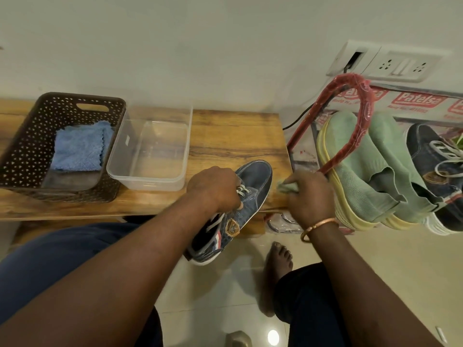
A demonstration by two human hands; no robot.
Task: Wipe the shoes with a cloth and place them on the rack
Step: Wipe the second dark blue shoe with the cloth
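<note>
- Your left hand [214, 187] comes down on the denim shoe [253, 181] from above, its fingers curled into the lace area and gripping the upper
- That shoe lies tilted, with its toe over the near right corner of the wooden table [225, 136] and its heel out past the table's edge above the tiled floor [220, 291]; you cannot tell whether the sole rests on the wood
- Your right hand [309, 194] is closed round a bunched green cloth [288, 187], of which only a small wad shows past your fingers
- The cloth sits just beside the shoe's toe, with a thin strip of table showing between them
- A metal bangle [318, 227] circles your right wrist
- The rack [350, 126], with its red frame, stands to the right of the table, just beyond your right hand
- On the rack a pair of green shoes [355, 171] with pale yellow soles sits side by side, and a second denim shoe [436, 166] sits to their right
- At the table's left end a brown perforated basket [30, 136] holds a folded blue cloth [80, 146]
- A clear plastic tub [150, 151] stands touching the basket's right side, between the basket and your left hand
- A white socket panel [400, 63] is fixed to the wall above the rack
- Your bare foot [279, 261] rests on the floor below the table's corner
</note>
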